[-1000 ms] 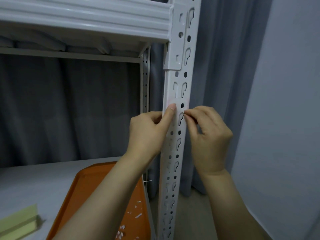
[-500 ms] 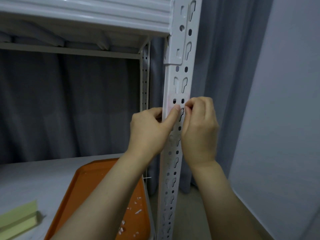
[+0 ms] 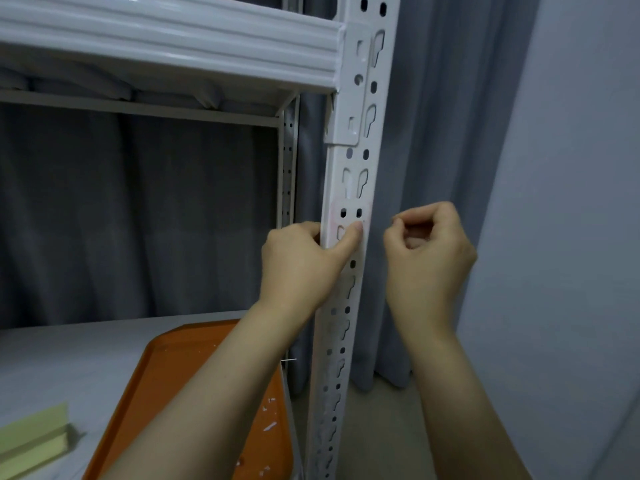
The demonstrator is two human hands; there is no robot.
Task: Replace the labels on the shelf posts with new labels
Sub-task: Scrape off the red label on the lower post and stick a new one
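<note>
The label [image 3: 349, 216], a faint pinkish patch worn thin around two of the holes, sits on the front of the white shelf post [image 3: 346, 341], a little below the bracket of the upper beam [image 3: 173, 32]. Far left on the shelf board lies a pale green block [image 3: 33, 433], and beside it an orange tray [image 3: 180, 386] with a scatter of white scraps [image 3: 270, 426]. The left hand [image 3: 299, 268] comes up over the tray, thumb against the post's left edge, straight forefinger across the front with its tip pressing the label's lower edge. The right hand [image 3: 427, 261] is just clear of the post, fingers curled in, thumb to fingertip; I cannot tell whether it pinches anything. Behind it hangs a grey curtain [image 3: 436, 126].
</note>
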